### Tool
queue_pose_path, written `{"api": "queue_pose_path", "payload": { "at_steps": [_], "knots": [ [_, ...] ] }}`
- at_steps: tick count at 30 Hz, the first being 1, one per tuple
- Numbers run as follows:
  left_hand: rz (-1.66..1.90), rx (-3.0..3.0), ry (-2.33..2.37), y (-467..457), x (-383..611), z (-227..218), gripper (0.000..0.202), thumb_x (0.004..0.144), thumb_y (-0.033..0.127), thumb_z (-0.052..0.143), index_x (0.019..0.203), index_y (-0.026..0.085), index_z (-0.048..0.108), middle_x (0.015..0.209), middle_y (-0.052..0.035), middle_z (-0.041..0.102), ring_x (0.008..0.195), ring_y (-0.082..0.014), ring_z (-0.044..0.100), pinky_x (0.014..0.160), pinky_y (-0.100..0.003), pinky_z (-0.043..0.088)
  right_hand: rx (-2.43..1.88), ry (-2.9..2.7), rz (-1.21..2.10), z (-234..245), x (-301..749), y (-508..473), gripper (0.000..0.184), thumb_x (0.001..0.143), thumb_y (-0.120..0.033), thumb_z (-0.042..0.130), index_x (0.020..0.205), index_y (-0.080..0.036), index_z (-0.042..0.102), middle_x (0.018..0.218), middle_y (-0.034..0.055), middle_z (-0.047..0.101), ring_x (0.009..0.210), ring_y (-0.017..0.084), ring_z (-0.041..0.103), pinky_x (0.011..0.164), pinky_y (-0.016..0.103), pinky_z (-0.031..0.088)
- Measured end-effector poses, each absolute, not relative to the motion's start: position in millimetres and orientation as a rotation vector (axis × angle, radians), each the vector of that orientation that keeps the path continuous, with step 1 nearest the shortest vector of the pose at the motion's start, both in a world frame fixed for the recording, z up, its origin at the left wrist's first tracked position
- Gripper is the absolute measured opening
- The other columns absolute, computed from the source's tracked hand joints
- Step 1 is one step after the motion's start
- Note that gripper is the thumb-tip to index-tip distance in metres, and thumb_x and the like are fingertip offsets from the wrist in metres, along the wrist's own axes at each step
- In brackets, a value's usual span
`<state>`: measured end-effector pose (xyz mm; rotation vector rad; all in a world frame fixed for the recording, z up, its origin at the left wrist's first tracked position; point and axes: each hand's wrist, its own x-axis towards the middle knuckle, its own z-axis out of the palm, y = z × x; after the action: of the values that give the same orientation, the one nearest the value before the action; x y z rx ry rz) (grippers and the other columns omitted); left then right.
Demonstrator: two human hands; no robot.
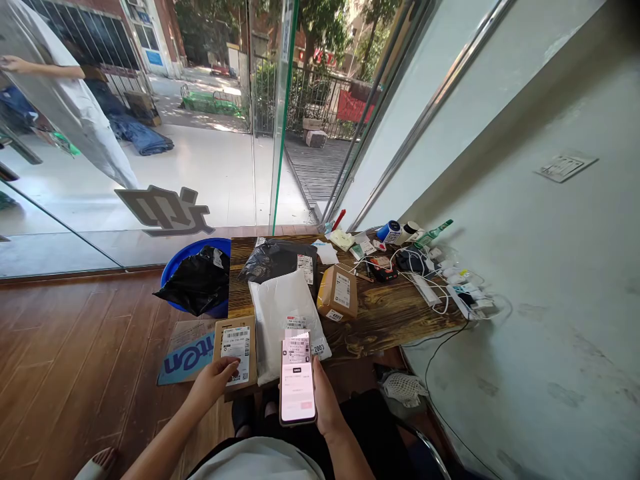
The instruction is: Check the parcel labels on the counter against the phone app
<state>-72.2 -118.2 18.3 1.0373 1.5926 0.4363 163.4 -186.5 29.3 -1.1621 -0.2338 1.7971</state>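
Note:
My right hand (325,400) is closed around a smartphone (298,393), whose lit screen shows a shipping label at the top and a pale panel below. The phone is above the near end of a white plastic mailer bag (275,313), which bears a label and the number 2003. At the left, my left hand (215,380) rests on a flat cardboard box (234,328) with a white shipping label. Its fingers are bent together by the label's lower edge; whatever they may pinch is hidden. A taped carton (338,292) marked 4005 sits right of the mailer, and a black plastic parcel (280,260) lies behind.
The dark wooden table (380,320) carries chargers, a power strip (463,300), cables and a blue roll (389,231). Left of it stand a blue bin (173,267) with a black bag and a printed carton (183,353). A person (75,87) shows at the glass front.

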Motion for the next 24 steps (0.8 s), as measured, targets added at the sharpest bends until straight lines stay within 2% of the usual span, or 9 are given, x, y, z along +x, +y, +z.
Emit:
{"api": "queue_pose_path", "payload": {
  "at_steps": [8, 11, 17, 24],
  "knots": [
    [0.496, 0.970, 1.604, -122.8, -87.1, 7.8, 0.065, 0.049, 0.068, 0.057, 0.083, 0.015, 0.068, 0.071, -0.0082, 0.069, 0.075, -0.0262, 0.062, 0.074, -0.037, 0.046, -1.119, -0.228, 1.878, 32.0, 150.6, -178.5, 0.076, 0.072, -0.076, 0.053, 0.112, -0.012, 0.063, 0.090, 0.0149, 0.073, 0.082, 0.028, 0.069, 0.075, 0.042, 0.054],
    [0.544, 0.937, 1.622, -127.6, -96.7, 1.0, 0.064, 0.047, 0.069, 0.058, 0.079, 0.015, 0.068, 0.064, -0.0064, 0.065, 0.068, -0.0238, 0.059, 0.066, -0.035, 0.043, -1.092, -0.254, 1.966, 29.5, 129.3, -168.8, 0.079, 0.070, -0.078, 0.054, 0.111, -0.011, 0.063, 0.088, 0.0144, 0.073, 0.080, 0.027, 0.069, 0.075, 0.042, 0.054],
    [0.639, 0.874, 1.605, -139.6, -113.3, -4.1, 0.055, 0.048, 0.066, 0.057, 0.067, 0.015, 0.065, 0.058, -0.0043, 0.061, 0.062, -0.0198, 0.054, 0.067, -0.034, 0.040, -1.114, -0.330, 2.032, 28.1, 79.3, -158.6, 0.076, 0.073, -0.076, 0.054, 0.117, -0.015, 0.060, 0.093, 0.0128, 0.073, 0.088, 0.028, 0.069, 0.077, 0.043, 0.055],
    [0.673, 0.729, 1.692, -152.4, -124.2, 16.8, 0.056, 0.045, 0.061, 0.054, 0.077, 0.016, 0.065, 0.063, -0.0046, 0.061, 0.066, -0.0221, 0.056, 0.063, -0.033, 0.040, -1.112, -0.392, 2.203, 47.3, 65.4, -164.8, 0.077, 0.074, -0.078, 0.047, 0.113, -0.013, 0.063, 0.092, 0.0154, 0.072, 0.088, 0.030, 0.069, 0.079, 0.047, 0.054]
  ]
}}
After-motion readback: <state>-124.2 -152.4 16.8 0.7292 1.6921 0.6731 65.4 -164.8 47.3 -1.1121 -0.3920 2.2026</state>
